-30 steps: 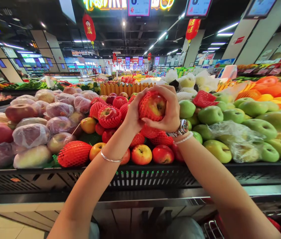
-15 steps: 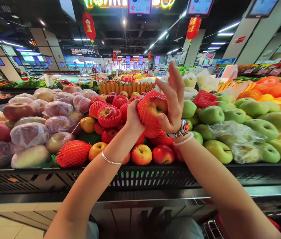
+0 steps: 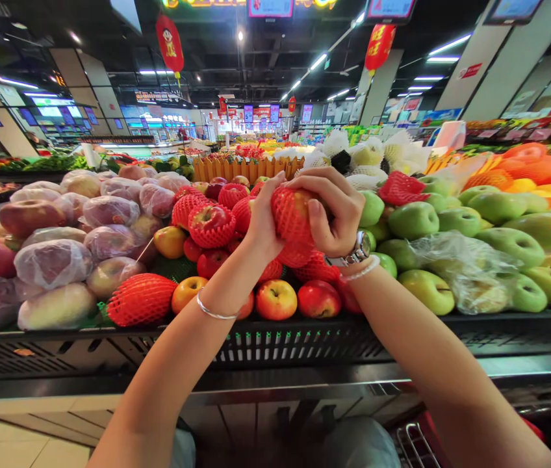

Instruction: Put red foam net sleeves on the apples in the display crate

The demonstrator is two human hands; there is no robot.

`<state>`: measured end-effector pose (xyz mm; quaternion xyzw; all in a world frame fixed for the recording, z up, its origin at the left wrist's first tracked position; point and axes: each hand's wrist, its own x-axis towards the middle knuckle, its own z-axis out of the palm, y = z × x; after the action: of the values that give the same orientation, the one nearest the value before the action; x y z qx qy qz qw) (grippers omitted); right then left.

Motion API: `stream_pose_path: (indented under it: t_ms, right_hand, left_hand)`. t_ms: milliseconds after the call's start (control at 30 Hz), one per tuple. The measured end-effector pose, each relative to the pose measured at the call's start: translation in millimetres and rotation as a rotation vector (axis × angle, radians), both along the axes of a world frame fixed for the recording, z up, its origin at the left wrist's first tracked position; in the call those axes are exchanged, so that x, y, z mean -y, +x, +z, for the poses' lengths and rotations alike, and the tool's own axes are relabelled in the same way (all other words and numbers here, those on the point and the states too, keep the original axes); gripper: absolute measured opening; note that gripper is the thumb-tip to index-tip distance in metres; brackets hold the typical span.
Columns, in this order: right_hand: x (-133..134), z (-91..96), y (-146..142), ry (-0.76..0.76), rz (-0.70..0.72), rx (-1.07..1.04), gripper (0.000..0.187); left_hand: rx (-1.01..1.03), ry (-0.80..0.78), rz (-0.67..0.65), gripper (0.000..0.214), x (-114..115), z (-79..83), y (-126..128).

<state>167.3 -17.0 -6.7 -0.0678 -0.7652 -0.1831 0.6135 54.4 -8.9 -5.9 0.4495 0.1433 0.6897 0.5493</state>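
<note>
Above the fruit stand [image 3: 305, 338], a net-wrapped apple [image 3: 291, 214] is clasped between both hands. The right hand [image 3: 336, 214], splayed open half a second ago, has curled back over it, so both now grip it; the left hand [image 3: 262, 221] cups its other side. Green apples [image 3: 414, 221] lie alongside.

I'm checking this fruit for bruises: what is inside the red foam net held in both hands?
An apple: a little red-yellow skin shows at the top opening of the net. The rest is covered by the mesh, the left hand and the right hand.
</note>
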Motion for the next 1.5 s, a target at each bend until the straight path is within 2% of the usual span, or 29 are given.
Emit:
stream_pose_path:
  t_ms: [67, 133, 200, 267, 333, 400, 600, 767, 933, 1133, 1300, 1400, 1500]
  right_hand:
    - [-1, 0.0, 1, -0.012, -0.021, -0.056, 0.033]
    - [-3, 0.7, 3, -0.063, -0.057, -0.116, 0.033]
    - [-6, 1.6, 3, -0.113, -0.087, -0.176, 0.033]
    - [-9, 1.7, 3, -0.140, -0.083, -0.233, 0.031]
    - [-12, 0.8, 2, -0.188, -0.050, -0.284, 0.030]
    - [-15, -0.9, 0, -0.261, -0.014, -0.321, 0.031]
    - [-21, -0.7, 4, -0.360, 0.021, -0.363, 0.035]
    - [-24, 3.9, 10, -0.303, 0.117, -0.472, 0.043]
    - [-27, 4.3, 11, -0.339, 0.086, -0.359, 0.046]
    - [-31, 1.8, 10, -0.415, 0.071, -0.278, 0.048]
    - [-30, 1.3, 8, -0.403, 0.095, -0.270, 0.044]
    - [-35, 1.5, 8, -0.391, 0.192, -0.328, 0.038]
    - [-50, -0.3, 13, -0.453, 0.393, -0.528, 0.044]
  left_hand:
    - [-0.082, 0.005, 0.055, 0.041, -1, 0.6, -4]
    - [-0.106, 0.152, 0.317, 0.039, 3, 2.1, -9]
    - [-0.165, 0.455, 0.661, 0.034, 10, 2.8, -12]
    - [-0.328, 0.840, 0.881, 0.037, 14, 1.0, -10]
    - [-0.543, 1.134, 0.920, 0.058, 13, -3.5, -6]
    - [-0.702, 1.226, 0.874, 0.078, 6, -9.0, -1]
    - [-0.882, 1.002, 0.680, 0.089, -11, -15.4, -4]
    - [-0.934, 0.811, 0.504, 0.096, -7, -11.6, -7]
    - [-0.907, 0.679, 0.383, 0.097, -5, -10.1, -7]
    - [-0.865, 0.573, 0.365, 0.092, -10, -13.6, -5]
    - [-0.815, 0.543, 0.420, 0.086, -10, -15.9, -2]
    - [-0.795, 0.555, 0.472, 0.083, -12, -18.2, 0]
    - [-0.784, 0.581, 0.526, 0.084, -12, -20.7, 4]
